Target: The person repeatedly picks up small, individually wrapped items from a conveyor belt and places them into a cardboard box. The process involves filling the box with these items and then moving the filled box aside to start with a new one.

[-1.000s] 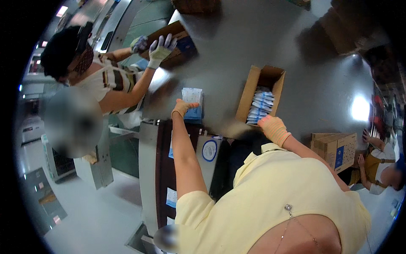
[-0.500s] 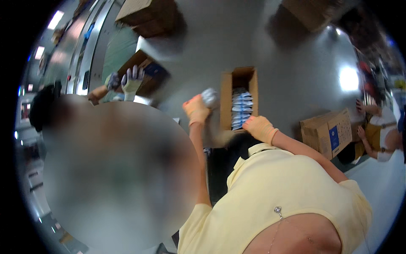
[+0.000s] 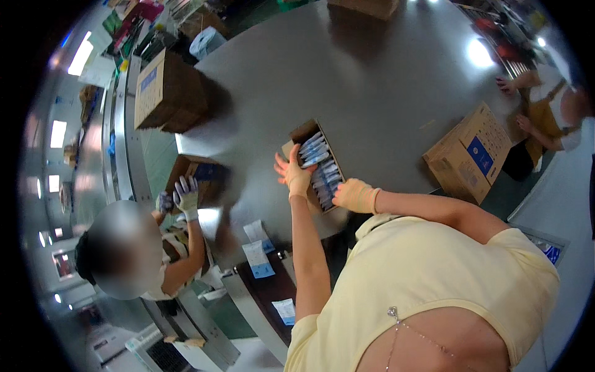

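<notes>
The left hand [image 3: 297,177], fingers apart, is lying at the 8-to-9 o'clock side of an open brown cardboard box [image 3: 302,132] holding flat white-and-blue packets [image 3: 325,178]. The right hand [image 3: 357,196] is curling at 4 o'clock; its grip cannot be told. A dark conveyor belt [image 3: 271,288] is extending toward 7 o'clock.

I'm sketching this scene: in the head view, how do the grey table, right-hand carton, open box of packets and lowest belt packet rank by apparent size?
1. Grey table
2. Right-hand carton
3. Open box of packets, partly hidden
4. Lowest belt packet
</notes>
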The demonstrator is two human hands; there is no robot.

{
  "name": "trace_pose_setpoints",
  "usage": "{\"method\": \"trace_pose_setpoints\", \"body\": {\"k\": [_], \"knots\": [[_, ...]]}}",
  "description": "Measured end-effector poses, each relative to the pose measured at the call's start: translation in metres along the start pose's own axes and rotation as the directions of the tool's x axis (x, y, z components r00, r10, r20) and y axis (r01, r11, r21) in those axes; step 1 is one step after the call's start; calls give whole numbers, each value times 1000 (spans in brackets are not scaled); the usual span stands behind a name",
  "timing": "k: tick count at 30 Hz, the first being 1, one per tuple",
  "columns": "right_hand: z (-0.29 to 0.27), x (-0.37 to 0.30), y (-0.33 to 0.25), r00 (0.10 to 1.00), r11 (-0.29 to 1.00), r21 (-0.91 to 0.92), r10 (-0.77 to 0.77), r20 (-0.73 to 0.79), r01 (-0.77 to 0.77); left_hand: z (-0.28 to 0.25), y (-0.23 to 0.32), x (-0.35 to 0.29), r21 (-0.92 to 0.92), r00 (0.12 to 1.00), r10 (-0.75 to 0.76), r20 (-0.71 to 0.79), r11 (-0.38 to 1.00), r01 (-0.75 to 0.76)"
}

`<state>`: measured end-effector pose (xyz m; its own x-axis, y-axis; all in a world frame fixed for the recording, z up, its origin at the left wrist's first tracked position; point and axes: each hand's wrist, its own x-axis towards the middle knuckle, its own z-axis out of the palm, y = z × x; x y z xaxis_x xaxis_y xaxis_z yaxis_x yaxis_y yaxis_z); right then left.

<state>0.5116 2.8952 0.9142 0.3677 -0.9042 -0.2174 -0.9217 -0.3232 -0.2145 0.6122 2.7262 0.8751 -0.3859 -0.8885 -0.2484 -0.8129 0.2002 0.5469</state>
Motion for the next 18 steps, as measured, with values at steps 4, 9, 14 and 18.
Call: {"method": "trace_pose_setpoints", "body": {"k": [4, 9, 14, 18], "knots": [[11, -3, 7, 998, 999, -14, 29, -50, -29, -15, 39, -31, 261, 868, 418, -266, 899, -352], [12, 9, 4, 998, 999, -30, -23, -52, 22, 23, 2, -22, 494, 809, 587, -24, 710, -501], [7, 2, 31, 976, 965, 162, 214, -44, -204, -14, 26, -18, -17, 760, 553, -343, 805, -593], [5, -59, 89, 829, 816, 293, 548, -116, -498, -1, 27, -43, -166, 820, 437, -369, 837, -521]]}}
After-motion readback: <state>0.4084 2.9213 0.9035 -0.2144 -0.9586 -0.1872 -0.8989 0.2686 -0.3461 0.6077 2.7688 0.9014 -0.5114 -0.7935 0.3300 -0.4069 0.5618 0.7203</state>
